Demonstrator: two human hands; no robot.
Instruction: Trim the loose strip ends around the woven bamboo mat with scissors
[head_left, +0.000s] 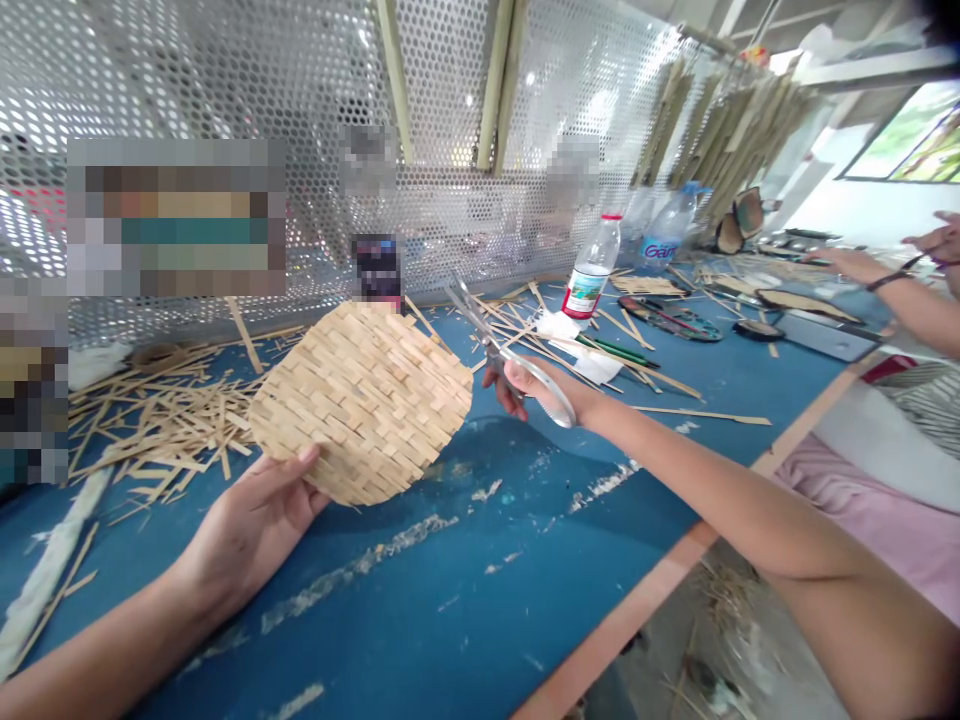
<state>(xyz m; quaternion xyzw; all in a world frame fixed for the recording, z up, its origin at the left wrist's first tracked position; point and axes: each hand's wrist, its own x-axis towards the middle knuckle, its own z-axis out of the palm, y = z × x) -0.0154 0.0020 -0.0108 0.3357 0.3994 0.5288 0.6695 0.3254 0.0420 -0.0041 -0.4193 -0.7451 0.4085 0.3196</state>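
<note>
The left hand (244,530) grips a rounded panel of woven split-bamboo strips (360,400), with the fingers behind its lower edge and the thumb on the front face. The panel is held tilted above the left half of the blue desk (480,560), clear of the desk surface. The right hand (536,390) is closed around the looped handles of a pair of steel scissors (487,350), whose blades point up and to the left, just beside the panel's upper right edge; contact between blades and panel cannot be confirmed. Loose bamboo strips (165,420) lie in a heap toward the desk's left edge, below the panel, and further strips (525,320) are scattered along the far edge behind the scissors. A plastic water bottle (592,270) with a red cap stands upright near the far edge. At the right end of the desk, a co-worker's hand (934,240) is raised over the desk, well apart from the panel.
</note>
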